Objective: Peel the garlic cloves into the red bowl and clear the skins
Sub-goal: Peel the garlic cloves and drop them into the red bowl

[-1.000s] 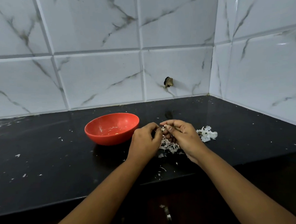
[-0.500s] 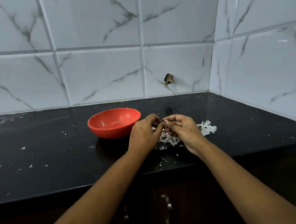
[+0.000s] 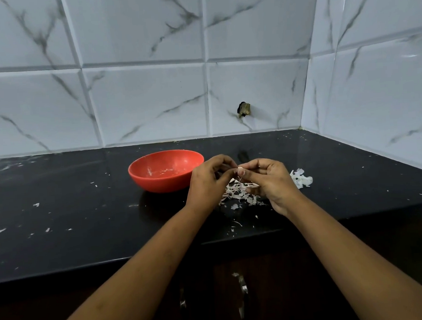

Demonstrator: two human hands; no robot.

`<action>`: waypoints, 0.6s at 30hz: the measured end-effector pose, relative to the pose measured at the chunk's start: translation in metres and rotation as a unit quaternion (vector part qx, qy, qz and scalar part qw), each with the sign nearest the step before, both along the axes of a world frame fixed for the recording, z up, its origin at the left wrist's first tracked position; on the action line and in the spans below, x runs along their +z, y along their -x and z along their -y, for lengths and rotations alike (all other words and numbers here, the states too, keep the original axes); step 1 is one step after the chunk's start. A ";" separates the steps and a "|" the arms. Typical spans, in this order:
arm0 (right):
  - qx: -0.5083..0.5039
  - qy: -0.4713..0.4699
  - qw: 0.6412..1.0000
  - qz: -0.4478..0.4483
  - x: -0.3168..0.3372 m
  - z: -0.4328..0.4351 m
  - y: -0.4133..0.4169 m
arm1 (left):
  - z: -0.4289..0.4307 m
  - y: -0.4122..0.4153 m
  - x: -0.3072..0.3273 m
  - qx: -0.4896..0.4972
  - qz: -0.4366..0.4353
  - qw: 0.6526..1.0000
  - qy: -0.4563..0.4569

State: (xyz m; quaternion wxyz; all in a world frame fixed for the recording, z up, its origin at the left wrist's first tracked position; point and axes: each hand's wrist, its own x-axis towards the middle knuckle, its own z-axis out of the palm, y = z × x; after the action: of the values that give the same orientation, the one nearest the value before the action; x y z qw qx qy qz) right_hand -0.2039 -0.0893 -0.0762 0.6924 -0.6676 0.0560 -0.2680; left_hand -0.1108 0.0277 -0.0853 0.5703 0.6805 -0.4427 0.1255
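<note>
1. Just right of the red bowl [image 3: 157, 183], your left hand [image 3: 207, 182] and right hand [image 3: 269, 181] meet fingertip to fingertip above the skins [image 3: 238, 194] heaped on the table [image 3: 85, 215].
2. Your 2 hands curl their fingers and pinch something small. It is hidden, but I judge it a garlic clove being stripped.
3. Peeling is the step in hand. Next you need to pull the last skin free, then carry the clove left and drop it into the red bowl.
4. Clearing waits: another clump of skins [image 3: 301, 178] lies farther right of the bowl.
5. Compared with 0.5 s ago, your hands have stayed put, still joined.
</note>
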 end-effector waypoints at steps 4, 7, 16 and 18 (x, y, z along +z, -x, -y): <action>0.016 -0.002 1.000 0.002 -0.001 0.000 0.001 | 0.000 0.001 0.000 -0.044 -0.029 0.999 0.009; 0.026 0.000 1.000 0.007 -0.001 0.001 0.001 | 0.001 -0.001 -0.001 -0.074 -0.058 0.996 -0.004; 0.027 -0.007 1.000 -0.009 -0.004 0.004 -0.002 | 0.001 0.002 -0.001 -0.131 -0.144 0.980 -0.038; 0.028 -0.009 1.000 -0.007 -0.005 0.003 -0.002 | 0.001 0.002 -0.002 -0.132 -0.151 0.979 -0.042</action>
State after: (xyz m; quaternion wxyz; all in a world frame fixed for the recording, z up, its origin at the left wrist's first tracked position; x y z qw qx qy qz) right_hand -0.2018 -0.0922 -0.0810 0.7050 -0.6645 0.0447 -0.2437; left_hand -0.1124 0.0271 -0.0873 0.6133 0.6502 -0.4422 -0.0742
